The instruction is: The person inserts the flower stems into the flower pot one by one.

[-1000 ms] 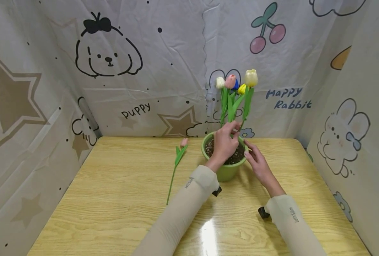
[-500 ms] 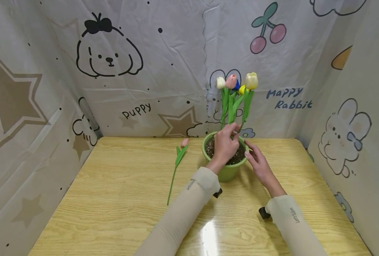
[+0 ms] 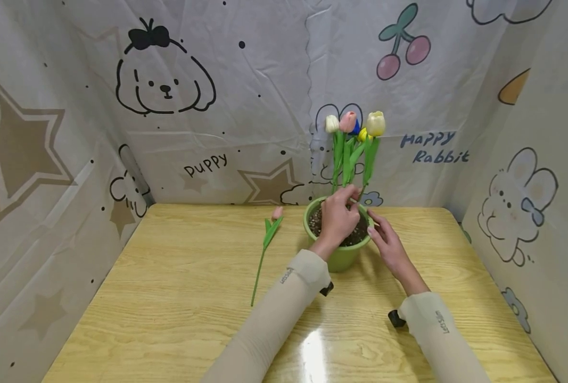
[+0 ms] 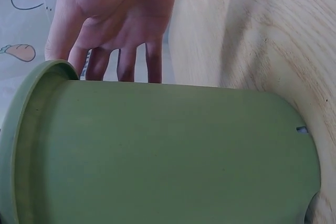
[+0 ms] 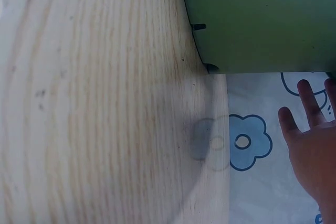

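Note:
A green pot of dark soil stands at the back of the wooden table, with several tulips upright in it. Over the soil, my left hand pinches the lower stem of the cream tulip. My right hand lies with straight fingers against the pot's right rim. The left wrist view is filled by the pot's wall, with the right hand behind it. In the right wrist view, the pot is at the top and the right hand's fingers are low on the right.
A loose pink tulip lies flat on the table left of the pot. Printed cloth walls close in the table at the back and on both sides.
The cream tulip's head has sunk a little lower beside the other blooms. Both hands stay where they were at the pot.

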A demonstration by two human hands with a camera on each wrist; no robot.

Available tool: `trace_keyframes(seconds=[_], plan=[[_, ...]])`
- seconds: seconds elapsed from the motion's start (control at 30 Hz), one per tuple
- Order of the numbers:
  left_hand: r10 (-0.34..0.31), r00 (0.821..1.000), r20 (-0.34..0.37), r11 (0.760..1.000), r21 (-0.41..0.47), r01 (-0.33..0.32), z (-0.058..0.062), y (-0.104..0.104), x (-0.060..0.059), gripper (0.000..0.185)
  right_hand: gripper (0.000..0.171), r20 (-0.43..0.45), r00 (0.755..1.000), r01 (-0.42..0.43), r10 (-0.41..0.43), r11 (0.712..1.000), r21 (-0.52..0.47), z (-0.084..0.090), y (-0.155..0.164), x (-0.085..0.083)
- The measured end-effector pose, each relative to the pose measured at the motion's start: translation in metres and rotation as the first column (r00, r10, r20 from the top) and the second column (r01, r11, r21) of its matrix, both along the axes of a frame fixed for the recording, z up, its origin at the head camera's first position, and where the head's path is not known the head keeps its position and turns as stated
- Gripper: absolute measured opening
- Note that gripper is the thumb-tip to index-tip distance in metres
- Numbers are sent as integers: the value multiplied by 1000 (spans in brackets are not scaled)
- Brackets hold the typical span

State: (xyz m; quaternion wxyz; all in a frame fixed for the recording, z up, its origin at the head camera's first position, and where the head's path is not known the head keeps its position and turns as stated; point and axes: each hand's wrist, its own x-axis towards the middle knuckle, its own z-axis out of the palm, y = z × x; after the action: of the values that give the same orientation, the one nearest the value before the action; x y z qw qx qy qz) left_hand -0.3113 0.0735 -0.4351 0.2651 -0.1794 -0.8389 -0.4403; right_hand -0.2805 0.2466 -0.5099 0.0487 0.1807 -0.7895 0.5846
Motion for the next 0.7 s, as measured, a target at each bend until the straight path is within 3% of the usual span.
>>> trace_keyframes(seconds=[0.7], plan=[[23, 1000, 3, 996, -91, -23, -2, 2, 1, 26, 54, 14, 1000, -1, 1, 1000, 8, 0, 1, -1]])
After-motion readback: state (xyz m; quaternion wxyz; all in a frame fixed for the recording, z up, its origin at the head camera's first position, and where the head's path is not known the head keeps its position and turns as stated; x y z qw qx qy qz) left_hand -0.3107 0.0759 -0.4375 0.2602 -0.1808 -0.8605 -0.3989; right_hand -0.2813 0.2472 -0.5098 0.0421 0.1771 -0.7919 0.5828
